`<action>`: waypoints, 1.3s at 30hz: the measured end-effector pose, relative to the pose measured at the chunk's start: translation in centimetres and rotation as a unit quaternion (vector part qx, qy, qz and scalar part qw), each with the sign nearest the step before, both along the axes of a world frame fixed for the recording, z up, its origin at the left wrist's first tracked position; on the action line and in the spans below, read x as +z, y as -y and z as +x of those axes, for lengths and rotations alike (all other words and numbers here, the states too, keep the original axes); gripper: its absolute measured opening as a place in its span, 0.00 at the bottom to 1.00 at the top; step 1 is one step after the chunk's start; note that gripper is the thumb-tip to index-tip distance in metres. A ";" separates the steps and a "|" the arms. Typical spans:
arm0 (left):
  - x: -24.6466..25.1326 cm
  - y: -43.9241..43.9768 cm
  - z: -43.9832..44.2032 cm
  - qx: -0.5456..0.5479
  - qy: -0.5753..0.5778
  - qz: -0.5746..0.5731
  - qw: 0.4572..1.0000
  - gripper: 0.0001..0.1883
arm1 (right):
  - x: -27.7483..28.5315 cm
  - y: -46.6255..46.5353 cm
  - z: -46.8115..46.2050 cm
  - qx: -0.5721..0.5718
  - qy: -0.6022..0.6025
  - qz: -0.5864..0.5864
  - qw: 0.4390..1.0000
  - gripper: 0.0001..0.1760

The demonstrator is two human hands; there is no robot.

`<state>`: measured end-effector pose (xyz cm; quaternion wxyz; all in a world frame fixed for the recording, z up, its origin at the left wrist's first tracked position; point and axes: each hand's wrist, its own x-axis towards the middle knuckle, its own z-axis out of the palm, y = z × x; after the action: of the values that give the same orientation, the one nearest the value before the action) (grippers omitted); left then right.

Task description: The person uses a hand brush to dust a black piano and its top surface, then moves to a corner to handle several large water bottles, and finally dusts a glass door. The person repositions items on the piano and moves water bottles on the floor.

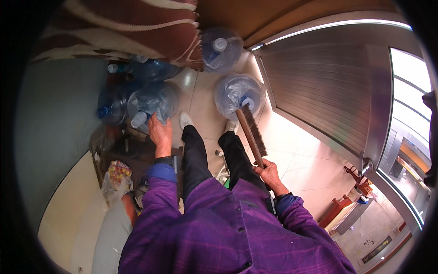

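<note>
My right hand [271, 174] is closed around the handle end of a wooden bench brush [250, 132] with dark bristles. The brush points away from me, its far end over a large clear water bottle [236, 92] with a white cap and thin plastic on it. My left hand [160, 132] touches the plastic film on another big water bottle [155, 99], beside its white cap; its fingertips are partly hidden, so whether it grips the film is unclear. Behind that stand more bottles, one with a blue cap [102, 112] at the left.
Another water bottle [221, 51] stands beyond, partly under a brown patterned cloth [137, 27]. A metal door [318, 89] stands at the right. At lower left are a dark low shelf or stool and a plastic bag [118, 178] with colourful contents. My feet are between the bottles.
</note>
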<state>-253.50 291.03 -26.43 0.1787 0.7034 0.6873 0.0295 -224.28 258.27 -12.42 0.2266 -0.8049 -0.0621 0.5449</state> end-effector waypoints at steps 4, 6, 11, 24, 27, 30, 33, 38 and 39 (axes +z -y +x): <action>-0.9 2.3 10.1 -0.116 0.110 -0.070 0.985 0.35 | 0.0 2.5 1.9 -0.001 0.013 -0.009 1.000 0.12; -1.3 4.5 16.1 -0.186 0.137 -0.113 0.966 0.35 | -0.5 3.2 3.2 -0.011 0.016 -0.016 1.000 0.13; -1.7 8.3 26.2 -0.299 0.133 -0.205 0.922 0.39 | -2.0 6.0 5.4 -0.062 0.020 -0.018 0.998 0.13; -4.5 9.0 29.1 -0.382 0.084 -0.175 0.903 0.22 | -3.9 10.0 6.8 -0.093 0.003 -0.027 0.995 0.13; -3.6 7.8 25.7 -0.365 0.089 -0.166 0.912 0.24 | -3.7 9.1 7.3 -0.065 0.010 -0.030 0.997 0.12; -2.6 6.1 21.8 -0.341 0.077 -0.158 0.924 0.26 | -3.6 7.9 7.6 -0.047 0.010 -0.028 0.998 0.12; -1.9 4.9 19.3 -0.306 0.066 -0.149 0.938 0.28 | -3.3 6.9 7.5 -0.042 0.013 -0.019 0.999 0.12; -3.0 3.0 17.2 -0.274 0.031 -0.150 0.950 0.28 | -3.4 5.9 5.9 -0.066 0.006 -0.022 0.998 0.13; -3.3 2.8 16.8 -0.275 0.021 -0.148 0.950 0.28 | -3.4 5.7 5.5 -0.073 -0.001 -0.023 0.997 0.13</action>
<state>-236.72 288.24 -29.75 0.2962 0.8302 0.4597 -0.1076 -218.82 252.54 -15.77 0.2476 -0.8117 0.0095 0.5290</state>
